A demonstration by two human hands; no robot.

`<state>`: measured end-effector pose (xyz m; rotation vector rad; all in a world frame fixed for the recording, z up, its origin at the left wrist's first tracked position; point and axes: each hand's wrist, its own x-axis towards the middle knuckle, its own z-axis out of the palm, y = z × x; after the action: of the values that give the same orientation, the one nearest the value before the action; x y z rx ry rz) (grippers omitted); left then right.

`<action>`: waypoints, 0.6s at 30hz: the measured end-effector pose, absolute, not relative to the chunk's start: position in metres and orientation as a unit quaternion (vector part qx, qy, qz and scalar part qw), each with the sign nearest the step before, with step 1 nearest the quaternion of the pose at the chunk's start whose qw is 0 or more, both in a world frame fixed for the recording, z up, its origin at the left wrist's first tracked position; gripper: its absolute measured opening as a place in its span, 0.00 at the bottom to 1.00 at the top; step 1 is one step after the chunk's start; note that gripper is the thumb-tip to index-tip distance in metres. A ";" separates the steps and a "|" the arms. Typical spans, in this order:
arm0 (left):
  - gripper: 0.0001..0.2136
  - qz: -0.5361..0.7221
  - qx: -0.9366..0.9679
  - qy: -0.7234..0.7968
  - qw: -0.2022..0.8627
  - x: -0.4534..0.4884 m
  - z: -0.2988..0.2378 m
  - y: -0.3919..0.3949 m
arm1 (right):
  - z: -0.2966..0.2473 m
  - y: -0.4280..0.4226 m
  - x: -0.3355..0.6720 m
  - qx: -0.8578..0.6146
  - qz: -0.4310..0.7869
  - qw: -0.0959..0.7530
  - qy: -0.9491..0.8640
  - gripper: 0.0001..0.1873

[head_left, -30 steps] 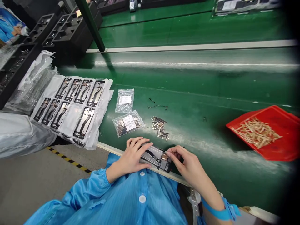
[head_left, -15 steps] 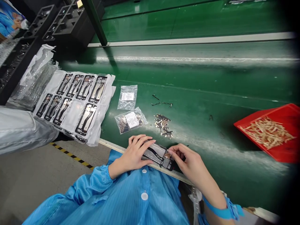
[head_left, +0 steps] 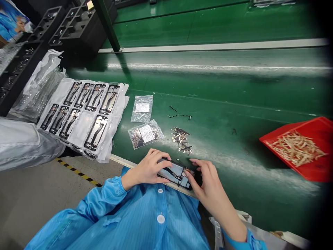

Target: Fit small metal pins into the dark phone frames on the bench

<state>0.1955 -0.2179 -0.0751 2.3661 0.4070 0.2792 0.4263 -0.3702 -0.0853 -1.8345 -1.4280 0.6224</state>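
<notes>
A phone middle frame (head_left: 172, 172) with a dark flex cable along it lies tilted at the bench's front edge. My left hand (head_left: 148, 168) grips its left end, thumb on the near side and fingers over the far side. At the right end, my right hand (head_left: 206, 180) rests its thumb on the frame near a small copper-coloured part, its other fingers apart from the thumb. Beyond the frame sits a loose pile of small black-and-gold flex parts (head_left: 180, 139). Two labelled clear bags lie left of the pile; the nearer bag (head_left: 146, 134) contains similar parts, the farther bag (head_left: 142, 108) looks flat.
A white tray (head_left: 82, 131) of several phone frames stands at left, beside stacked clear trays (head_left: 43, 92) and black bins (head_left: 78, 34). On the right, a red scoop-like bin (head_left: 314, 132) contains many small pale strips. A co-worker's hands (head_left: 20, 26) show far left.
My right thumb has shifted onto the frame, and the right index finger has lifted away and straightened. The frame has tilted slightly under my left hand, its surface now reflecting bluish.
</notes>
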 end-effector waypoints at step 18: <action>0.46 0.154 0.918 0.205 0.304 0.221 -0.023 -0.233 | -0.049 -0.370 0.423 -0.605 0.576 0.498 -0.234 0.23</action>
<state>0.2209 -0.2328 -0.0229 2.4307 0.5429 0.4079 0.4232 -0.3698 -0.0487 -1.4632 -0.5676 1.3935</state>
